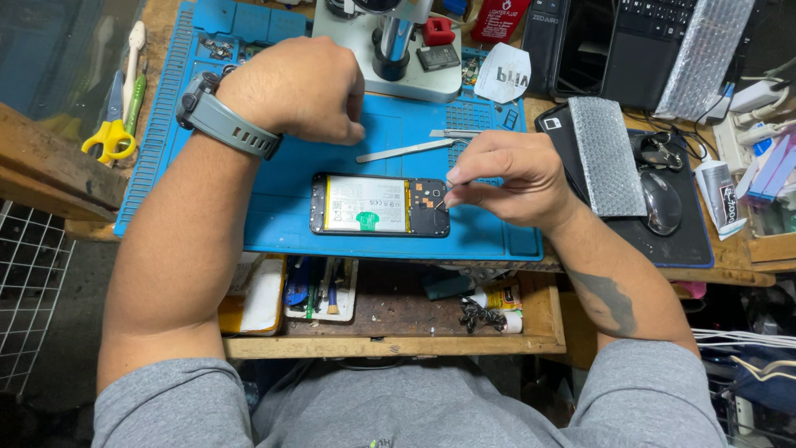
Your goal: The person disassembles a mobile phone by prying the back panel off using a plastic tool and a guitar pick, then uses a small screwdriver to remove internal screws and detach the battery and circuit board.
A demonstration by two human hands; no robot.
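Observation:
An opened smartphone [380,204] lies back-up on the blue repair mat [274,216], its white battery and black board end exposed. My right hand [506,176] pinches a thin tool, its tip touching the phone's right end. My left hand [300,88] rests as a loose fist on the mat beyond the phone, a grey watch [222,121] on its wrist; whether it holds anything is hidden. Metal tweezers [408,150] lie on the mat between the hands.
A microscope base [390,58] stands at the mat's far edge. Yellow scissors [109,133] and brushes lie left. A bubble-wrap strip [605,153], a mouse [662,202] and a dark pad sit right. An open drawer [381,311] of tools lies below the bench.

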